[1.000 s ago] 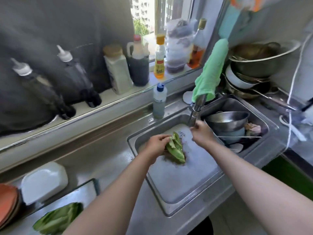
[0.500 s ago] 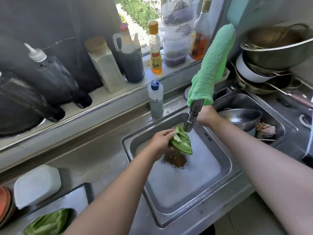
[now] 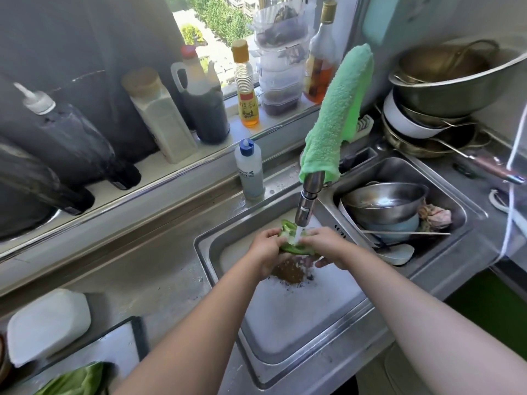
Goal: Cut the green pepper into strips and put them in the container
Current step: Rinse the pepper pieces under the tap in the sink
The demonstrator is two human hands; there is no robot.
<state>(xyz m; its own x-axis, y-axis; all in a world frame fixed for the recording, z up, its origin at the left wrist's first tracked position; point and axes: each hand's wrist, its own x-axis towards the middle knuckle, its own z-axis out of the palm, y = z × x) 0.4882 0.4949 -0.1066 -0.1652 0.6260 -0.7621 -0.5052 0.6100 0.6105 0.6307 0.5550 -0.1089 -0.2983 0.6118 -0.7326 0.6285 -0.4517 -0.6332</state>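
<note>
Both hands hold an opened green pepper piece (image 3: 296, 248) under water running from the faucet (image 3: 306, 203), over the left sink basin (image 3: 285, 332). My left hand (image 3: 266, 250) grips its left side, fingers curled round the edge. From the right, my right hand (image 3: 325, 246) grips the other side. More green pepper pieces (image 3: 77, 382) lie on a cutting board (image 3: 114, 349) at the bottom left. A white container (image 3: 47, 326) sits beside that board.
A green towel (image 3: 336, 115) drapes over the faucet neck. The right basin (image 3: 462, 206) holds a steel bowl (image 3: 385, 201) and dishes. Stacked pots (image 3: 445, 89) stand at the back right. Bottles (image 3: 199, 101) line the window ledge; a soap bottle (image 3: 251, 172) stands by the sink.
Water now runs from the faucet. My right hand came back from behind the faucet and took hold of the pepper, which moved up under the stream.
</note>
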